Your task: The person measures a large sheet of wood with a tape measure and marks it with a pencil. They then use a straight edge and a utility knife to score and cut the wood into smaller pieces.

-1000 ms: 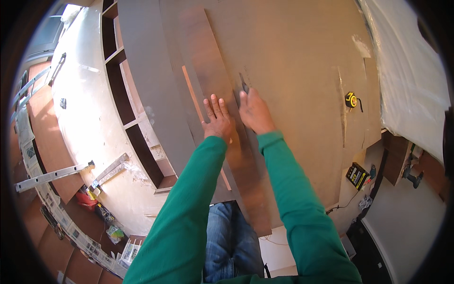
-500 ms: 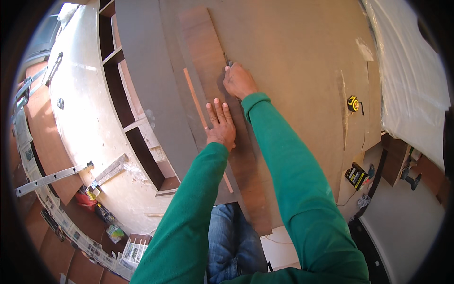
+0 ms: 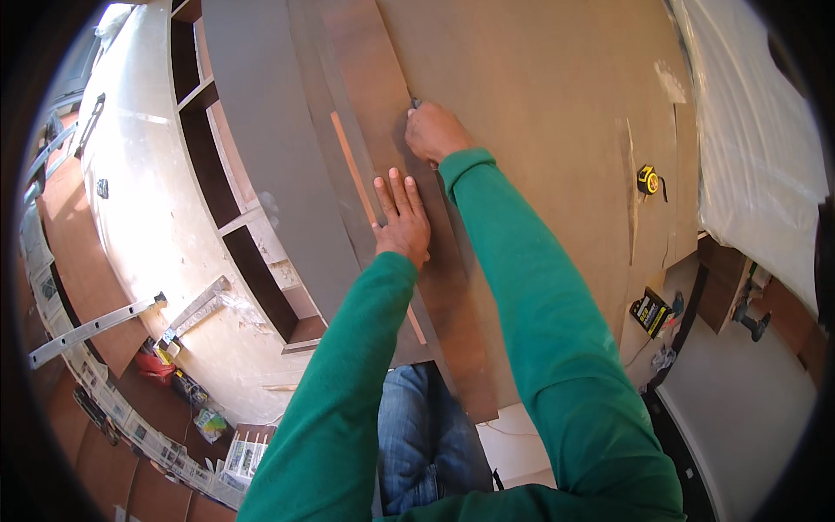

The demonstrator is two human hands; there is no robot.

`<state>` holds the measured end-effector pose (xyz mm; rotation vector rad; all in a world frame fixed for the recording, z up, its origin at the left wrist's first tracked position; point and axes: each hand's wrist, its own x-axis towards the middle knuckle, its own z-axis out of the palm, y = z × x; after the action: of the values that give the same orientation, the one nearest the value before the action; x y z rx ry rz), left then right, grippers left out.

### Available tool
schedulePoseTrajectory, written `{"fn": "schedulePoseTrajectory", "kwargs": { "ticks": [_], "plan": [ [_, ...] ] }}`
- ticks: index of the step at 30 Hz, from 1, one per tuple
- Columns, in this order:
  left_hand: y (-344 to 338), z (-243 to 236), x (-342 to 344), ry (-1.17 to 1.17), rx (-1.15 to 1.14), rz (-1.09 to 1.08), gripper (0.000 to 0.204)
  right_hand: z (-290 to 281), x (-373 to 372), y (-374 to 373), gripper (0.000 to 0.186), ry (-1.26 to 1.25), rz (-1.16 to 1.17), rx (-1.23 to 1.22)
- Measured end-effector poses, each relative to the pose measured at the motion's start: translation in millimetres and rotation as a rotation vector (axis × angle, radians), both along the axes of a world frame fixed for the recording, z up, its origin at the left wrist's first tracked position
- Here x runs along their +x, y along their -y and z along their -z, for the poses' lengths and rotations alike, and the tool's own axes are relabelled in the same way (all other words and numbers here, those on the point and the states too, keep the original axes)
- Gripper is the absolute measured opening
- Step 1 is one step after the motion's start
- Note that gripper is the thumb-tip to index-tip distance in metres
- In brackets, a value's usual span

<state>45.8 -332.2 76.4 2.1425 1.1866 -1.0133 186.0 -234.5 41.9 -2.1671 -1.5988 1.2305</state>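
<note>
A long brown wooden board (image 3: 452, 326) lies lengthwise over a large brown sheet (image 3: 539, 113). My left hand (image 3: 403, 222) is pressed flat on the board with its fingers spread, nothing in its grip. Ahead and to the right, my right hand (image 3: 437, 132) is closed around what looks like a utility knife (image 3: 415, 103). Only its small grey end shows; the fist hides the rest and the blade. This fist rests at the board's right edge. A thin orange-brown strip (image 3: 351, 165) lies left of the board, running close beside my left hand.
A yellow and black tape measure (image 3: 648, 180) lies on the right. Beyond it hangs clear plastic sheeting (image 3: 748, 122). A black and yellow box (image 3: 650, 313) sits lower right. Left of the sheet is an open wooden frame (image 3: 213, 157); a metal level-like bar (image 3: 96, 331) juts in farther left.
My view has shifted a little, so the scene sits higher in the picture. My right fist has slid slightly farther away along the board's edge. My left hand stays pressed in place.
</note>
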Motion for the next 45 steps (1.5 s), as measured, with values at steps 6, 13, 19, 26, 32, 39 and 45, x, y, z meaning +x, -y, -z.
{"fn": "schedulePoseTrajectory", "kwargs": {
  "ticks": [6,13,19,26,32,39,45],
  "plan": [
    [2.0,4.2,0.0,0.039,0.004,-0.036,0.137,27.2,3.9,-5.6,0.039,0.127,-0.116,-0.017],
    [3.6,1.5,4.8,0.017,0.014,0.009,0.137,43.7,2.2,10.3,0.023,0.296,-0.234,0.005],
    [9.4,8.6,-2.5,-0.067,0.059,0.093,0.135,32.8,-14.8,67.3,0.023,0.147,-0.126,-0.058],
    [10.9,19.7,-2.7,-0.027,0.106,0.049,0.137,2.7,-23.5,142.6,0.026,0.074,-0.012,-0.205],
    [15.8,28.2,0.7,-0.104,0.217,0.319,0.138,-5.7,-30.7,246.9,0.032,-0.036,0.139,-0.335],
    [11.5,27.5,-2.4,-0.088,0.204,0.255,0.140,-34.8,-45.1,326.9,0.033,-0.046,0.165,-0.390],
    [12.2,26.0,2.2,-0.150,0.239,0.316,0.142,-45.6,-50.0,361.1,0.033,-0.053,0.182,-0.442]
  ]
}}
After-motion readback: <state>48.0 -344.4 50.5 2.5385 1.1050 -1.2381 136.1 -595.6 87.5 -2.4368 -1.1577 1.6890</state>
